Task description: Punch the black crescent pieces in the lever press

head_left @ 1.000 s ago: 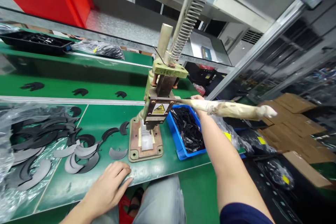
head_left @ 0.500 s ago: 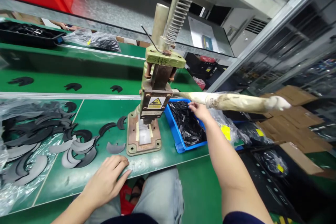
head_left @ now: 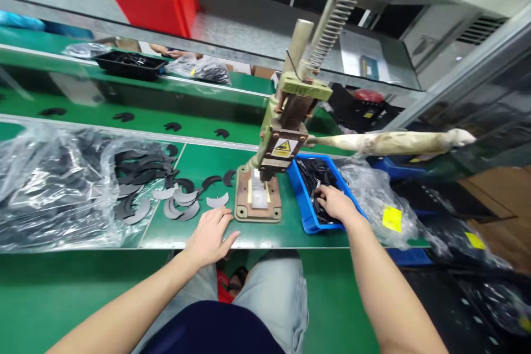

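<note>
My left hand [head_left: 212, 235] lies on the front edge of the green workbench [head_left: 249, 238], fingers stretched out and holding nothing. Just beyond its fingertips is a grey crescent-shaped plastic piece [head_left: 217, 200], beside the base [head_left: 240, 211] of a hand press [head_left: 286, 146]. My right hand [head_left: 335, 203] reaches into a blue bin [head_left: 307, 222] of small black plastic parts [head_left: 317, 168]. Its thumb and fingers are curled together on the parts; whether one is pinched between them is hidden. The press's wrapped lever [head_left: 385, 144] sticks out to the right, above that bin.
Left of the press lie several loose crescents [head_left: 182, 196] and a clear plastic bag [head_left: 62, 188] of more. Dark pieces [head_left: 172, 126] sit on the green strip behind. A red bin [head_left: 157, 0] stands on the shelf; bagged parts [head_left: 373, 199] lie right. Another person's hands [head_left: 176, 53] show behind.
The view has shifted, so the bench appears further right. My right hand has moved from the bin's far right side down among the black parts. My left hand stays at the bench edge.
</note>
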Motion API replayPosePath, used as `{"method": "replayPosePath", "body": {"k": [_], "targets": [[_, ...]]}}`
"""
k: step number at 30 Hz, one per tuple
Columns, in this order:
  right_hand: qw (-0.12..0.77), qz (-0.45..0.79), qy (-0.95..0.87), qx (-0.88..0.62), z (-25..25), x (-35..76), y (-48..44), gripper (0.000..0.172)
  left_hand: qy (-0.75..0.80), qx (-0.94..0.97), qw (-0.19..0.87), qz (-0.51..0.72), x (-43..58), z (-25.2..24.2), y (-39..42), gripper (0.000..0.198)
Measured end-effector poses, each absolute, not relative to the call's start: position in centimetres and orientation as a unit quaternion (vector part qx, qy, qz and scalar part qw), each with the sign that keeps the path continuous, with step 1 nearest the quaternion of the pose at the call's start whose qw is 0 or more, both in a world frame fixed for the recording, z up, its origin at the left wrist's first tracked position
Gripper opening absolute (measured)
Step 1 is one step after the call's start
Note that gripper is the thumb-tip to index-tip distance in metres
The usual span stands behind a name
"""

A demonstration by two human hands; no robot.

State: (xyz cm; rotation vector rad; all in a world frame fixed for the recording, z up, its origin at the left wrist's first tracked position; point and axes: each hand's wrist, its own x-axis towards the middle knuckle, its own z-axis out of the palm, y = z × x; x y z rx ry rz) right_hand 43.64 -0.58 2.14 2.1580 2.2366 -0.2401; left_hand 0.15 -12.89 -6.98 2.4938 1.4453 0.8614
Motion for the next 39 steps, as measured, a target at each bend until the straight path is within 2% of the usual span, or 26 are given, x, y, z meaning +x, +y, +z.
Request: {"method": "replayPosePath", "body": {"k": [5,12,18,25,29,33,37,39], "targets": [[0.008,-0.054,0.725,0.687,1.8,43.6,-0.7,0.042,0.491,0.817,0.066,0.297,0.0,-7.0,-13.0,0.033],[-0.013,-0.067,0.72,0.691,1.7,43.3,-1.0,0.02,0.468,0.827,0.065,0.306,-0.3,-7.4,-13.4,0.028],[-0.044,-0.112,0.708,0.695,1.9,43.1,-1.3,0.036,0.456,0.833,0.066,0.305,-0.5,-7.8,-13.5,0.026],[-0.079,-0.146,0.663,0.73,1.0,41.9,-0.9,0.039,0.451,0.838,0.066,0.3,-0.5,-8.0,-13.4,0.026],[-0.133,-0.159,0.643,0.737,0.6,41.6,-0.3,0.038,0.451,0.836,0.067,0.304,-0.4,-8.1,-13.4,0.025],[-0.237,-0.129,0.633,0.725,2.4,42.0,-0.7,0.039,0.447,0.835,0.075,0.314,-0.6,-8.0,-13.4,0.024],[-0.347,-0.084,0.645,0.675,5.0,40.5,-3.4,0.046,0.427,0.816,0.114,0.372,-0.6,-6.8,-13.5,0.019],[-0.375,-0.085,0.677,0.627,5.5,38.1,-5.9,0.041,0.415,0.799,0.144,0.41,-0.3,-5.5,-13.5,0.02]]}}
